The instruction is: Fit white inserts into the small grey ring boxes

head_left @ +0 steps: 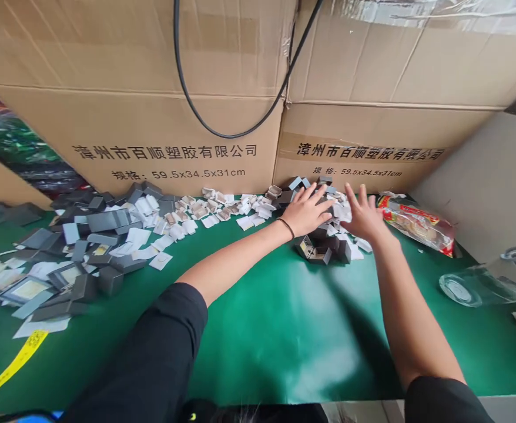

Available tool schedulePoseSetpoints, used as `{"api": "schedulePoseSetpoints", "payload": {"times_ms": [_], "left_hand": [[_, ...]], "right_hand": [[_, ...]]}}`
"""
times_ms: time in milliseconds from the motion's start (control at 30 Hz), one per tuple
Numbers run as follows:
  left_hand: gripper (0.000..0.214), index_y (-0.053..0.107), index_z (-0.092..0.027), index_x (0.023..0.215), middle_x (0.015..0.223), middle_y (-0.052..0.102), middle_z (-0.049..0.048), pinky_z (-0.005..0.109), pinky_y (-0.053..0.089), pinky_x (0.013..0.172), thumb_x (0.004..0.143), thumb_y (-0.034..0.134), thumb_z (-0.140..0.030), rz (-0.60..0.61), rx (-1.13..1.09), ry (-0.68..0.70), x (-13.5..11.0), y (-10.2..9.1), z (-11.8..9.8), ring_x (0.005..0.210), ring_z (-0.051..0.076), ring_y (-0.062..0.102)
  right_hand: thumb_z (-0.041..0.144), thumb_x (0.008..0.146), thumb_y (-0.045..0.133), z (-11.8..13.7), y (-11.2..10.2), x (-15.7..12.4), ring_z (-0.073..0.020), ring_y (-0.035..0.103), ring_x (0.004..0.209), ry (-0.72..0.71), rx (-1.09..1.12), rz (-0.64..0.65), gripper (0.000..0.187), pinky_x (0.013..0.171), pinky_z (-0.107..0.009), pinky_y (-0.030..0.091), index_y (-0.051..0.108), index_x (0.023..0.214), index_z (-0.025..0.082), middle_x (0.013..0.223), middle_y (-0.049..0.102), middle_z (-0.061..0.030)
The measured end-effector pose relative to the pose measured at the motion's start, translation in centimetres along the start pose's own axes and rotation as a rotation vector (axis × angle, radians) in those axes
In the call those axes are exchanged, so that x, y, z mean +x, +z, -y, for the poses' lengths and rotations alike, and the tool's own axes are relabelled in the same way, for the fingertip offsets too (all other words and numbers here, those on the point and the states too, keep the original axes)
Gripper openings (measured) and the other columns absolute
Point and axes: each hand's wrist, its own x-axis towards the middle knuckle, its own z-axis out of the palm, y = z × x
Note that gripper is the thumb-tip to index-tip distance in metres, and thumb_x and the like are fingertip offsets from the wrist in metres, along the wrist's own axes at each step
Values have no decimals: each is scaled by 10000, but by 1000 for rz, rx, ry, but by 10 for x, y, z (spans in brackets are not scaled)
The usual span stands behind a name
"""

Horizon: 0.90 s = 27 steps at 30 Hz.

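Note:
My left hand (307, 210), with a dark band at the wrist, reaches over a pile of small dark grey boxes (328, 249) at the back of the table. Its fingers are spread and grip nothing. To its right my right hand (365, 215) is raised at the pile's right side, fingers apart. One grey box (313, 249) at the pile's front stands open, its inside showing. White paper pieces (360, 244) lie among the boxes. Part of the pile is hidden under my hands.
Large cardboard cartons (174, 129) wall the back, with a black cable (223, 134) hanging before them. More grey boxes (86, 288) and small white inserts (214, 205) spread leftward. At right are a food packet (416, 223) and a clear bottle (482, 285). A yellow tape (13, 367) lies front left.

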Motion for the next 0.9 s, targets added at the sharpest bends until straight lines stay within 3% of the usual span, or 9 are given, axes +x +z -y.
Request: {"api": "schedulePoseSetpoints", "payload": {"times_ms": [100, 200, 267, 333, 433, 533, 633, 767, 900], "left_hand": [[424, 538, -216, 1276, 1433, 420, 90, 469, 203, 1126, 926, 378, -393, 69, 2, 75, -70, -20, 12, 1363, 262, 302], [389, 598, -195, 1200, 1389, 476, 93, 501, 197, 1127, 931, 365, -352, 151, 33, -40, -156, -48, 33, 1343, 264, 339], [368, 650, -192, 1113, 1371, 494, 92, 500, 208, 1125, 929, 357, -318, 123, 87, -199, -211, -74, 45, 1344, 264, 335], [359, 670, -191, 1063, 1364, 496, 92, 503, 207, 1124, 920, 357, -294, 72, 186, -361, -258, -104, 53, 1344, 268, 328], [345, 661, -195, 1066, 1384, 461, 90, 528, 199, 1113, 897, 377, -296, 56, 417, -560, -308, -153, 59, 1339, 297, 319], [424, 594, -138, 1170, 1338, 467, 175, 534, 349, 989, 864, 422, -376, 77, 607, -847, -334, -191, 63, 1260, 372, 376], [495, 626, -97, 1036, 1115, 598, 219, 590, 394, 866, 876, 342, -469, 241, 576, -1141, -342, -206, 71, 1112, 411, 479], [540, 621, -120, 1015, 1043, 644, 222, 597, 394, 835, 875, 293, -526, 298, 533, -1201, -331, -195, 84, 1115, 422, 480], [568, 570, -109, 1121, 1054, 651, 201, 526, 388, 891, 876, 290, -538, 340, 431, -1178, -313, -175, 96, 1063, 367, 554]], "right_hand": [[346, 836, 529, 26, -28, -20, -390, 430, 1202, 31, -47, -245, 597, 896, -547, 377, 357, 1384, 184, 1400, 369, -243], [356, 906, 396, 73, -35, -46, -262, 581, 896, -242, 152, -396, 313, 904, -452, 423, 624, 913, 142, 856, 641, -146], [394, 932, 353, 110, -32, -63, -185, 568, 686, -508, 333, -292, 441, 969, -438, 399, 550, 601, 179, 583, 547, -47], [441, 955, 279, 143, -31, -73, -130, 518, 535, -739, 570, -86, 552, 971, -393, 413, 487, 510, 191, 495, 480, 0], [526, 949, 240, 179, -39, -72, -109, 511, 463, -678, 868, 122, 617, 768, -297, 483, 554, 545, 181, 449, 471, 17], [575, 930, 255, 205, -35, -59, -135, 572, 549, -545, 982, 68, 620, 648, -253, 442, 603, 620, 166, 456, 476, 9], [555, 943, 222, 227, -1, -50, -136, 578, 581, -472, 1006, 140, 618, 653, -247, 424, 597, 642, 166, 521, 542, -7], [460, 959, 251, 245, 58, -43, -145, 561, 562, -412, 884, 298, 565, 665, -266, 418, 548, 569, 179, 587, 612, -34], [395, 962, 274, 264, 75, -24, -142, 579, 582, -456, 837, 355, 500, 651, -246, 418, 591, 639, 182, 622, 639, -25]]}}
